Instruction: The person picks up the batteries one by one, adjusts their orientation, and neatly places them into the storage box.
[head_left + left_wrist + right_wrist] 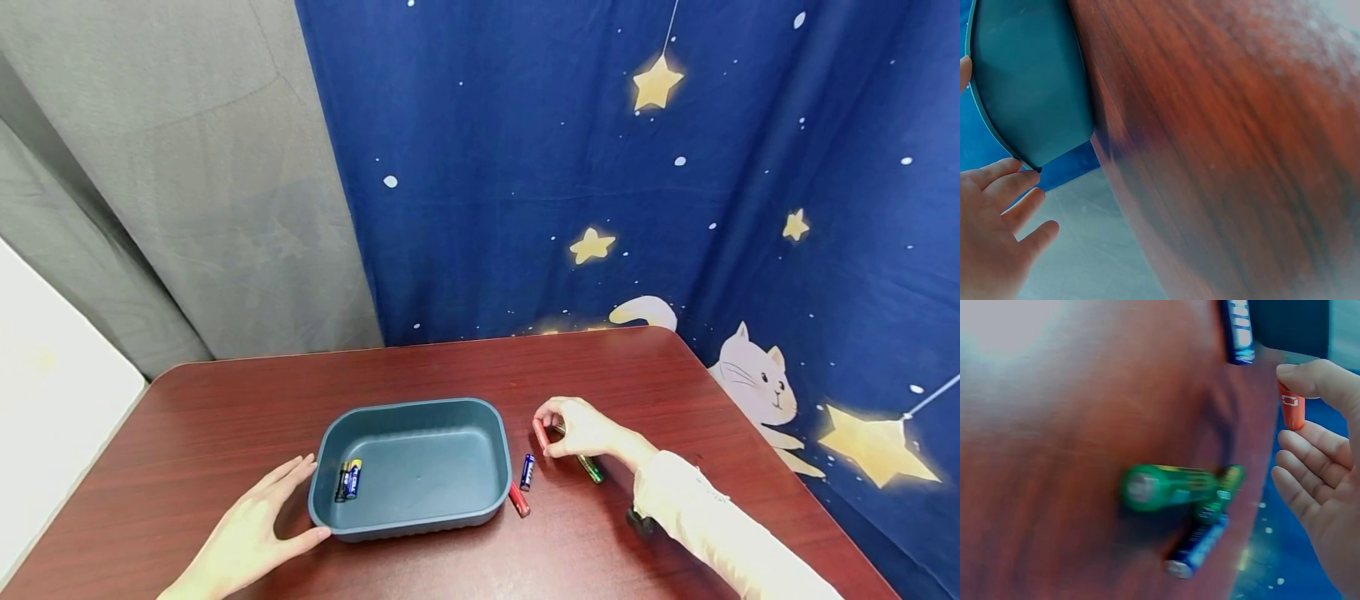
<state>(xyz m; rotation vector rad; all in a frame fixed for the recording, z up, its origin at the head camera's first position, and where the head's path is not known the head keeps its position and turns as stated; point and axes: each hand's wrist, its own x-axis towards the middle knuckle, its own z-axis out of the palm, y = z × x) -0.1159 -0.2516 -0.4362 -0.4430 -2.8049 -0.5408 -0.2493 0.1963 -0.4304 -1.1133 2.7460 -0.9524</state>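
A red battery (1293, 409) is pinched between the thumb and fingers of my right hand (581, 427), right of the teal plastic bin (420, 528). Below that hand lie a green battery (1172, 487), a smaller green one (1227, 487) and a dark blue one (1199, 547), partly hidden in the head view. Another blue battery (528, 472) and a second red battery (519, 500) lie beside the bin's right wall. My left hand (251, 525) touches the bin's left side with spread fingers. Inside, at the left, sit a black battery (342, 483) and a blue-and-yellow one (354, 479).
The reddish-brown wooden table (247, 400) has rounded far corners. Behind it hang a grey curtain (225, 208) and a blue star-patterned curtain (510, 208). A small dark object (640, 522) shows under the right sleeve.
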